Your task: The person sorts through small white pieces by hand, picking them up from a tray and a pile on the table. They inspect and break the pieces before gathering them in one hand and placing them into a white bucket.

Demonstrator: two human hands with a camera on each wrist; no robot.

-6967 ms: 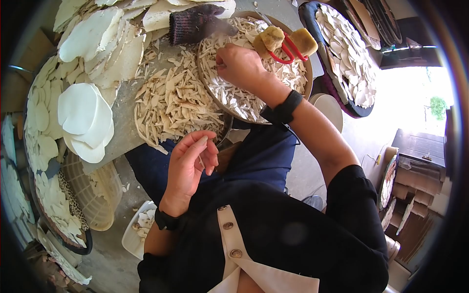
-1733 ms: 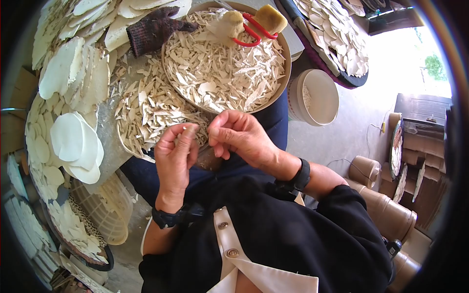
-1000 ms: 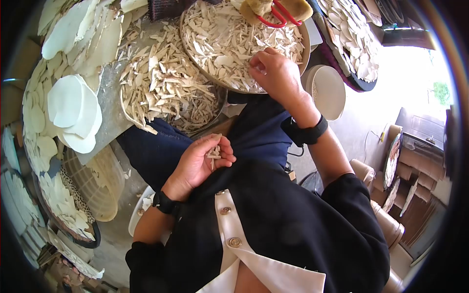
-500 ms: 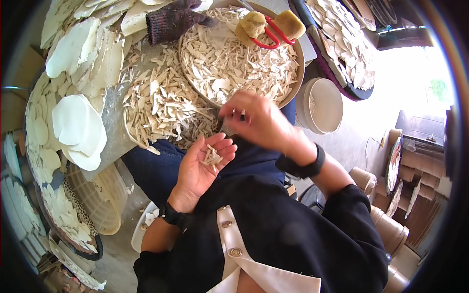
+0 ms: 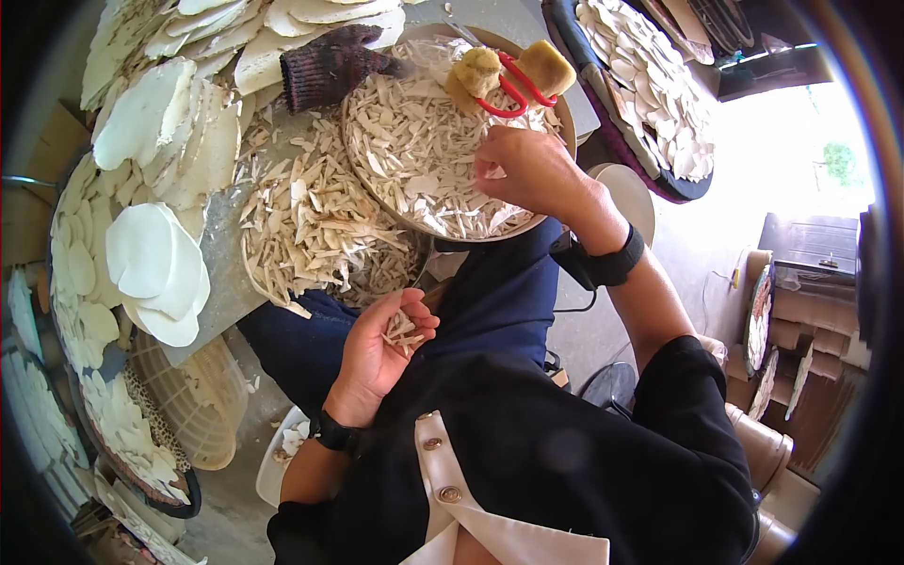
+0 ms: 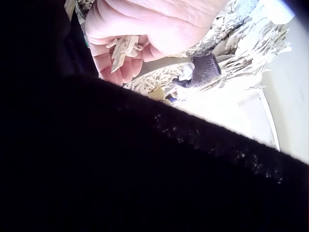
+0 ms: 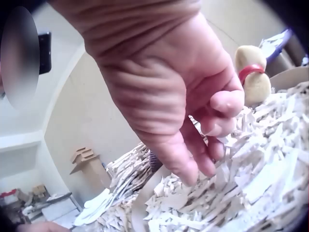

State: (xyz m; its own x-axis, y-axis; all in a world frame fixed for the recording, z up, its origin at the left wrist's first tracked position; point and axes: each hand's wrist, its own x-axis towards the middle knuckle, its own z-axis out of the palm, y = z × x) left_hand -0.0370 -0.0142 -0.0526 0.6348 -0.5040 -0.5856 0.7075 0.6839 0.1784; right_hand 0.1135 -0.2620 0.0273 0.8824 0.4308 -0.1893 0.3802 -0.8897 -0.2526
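Grey desk [image 5: 226, 292] spreads beyond the left grip [image 5: 375, 347], cupped round slivers [image 5: 401, 332]; best pick lightly, 1 by 1, from chips [image 5: 414, 141] beneath the narrow right grip [image 5: 535, 169], contents unclear.

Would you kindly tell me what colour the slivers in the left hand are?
The slivers are pale beige, best seen in the left wrist view.

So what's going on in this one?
A person holds some pale chips in a cupped left hand. Their right hand is over a round tray full of similar pieces; whether it pinches any is hard to tell. A dark glove lies at the tray's edge, and a second heap sits beside the tray.
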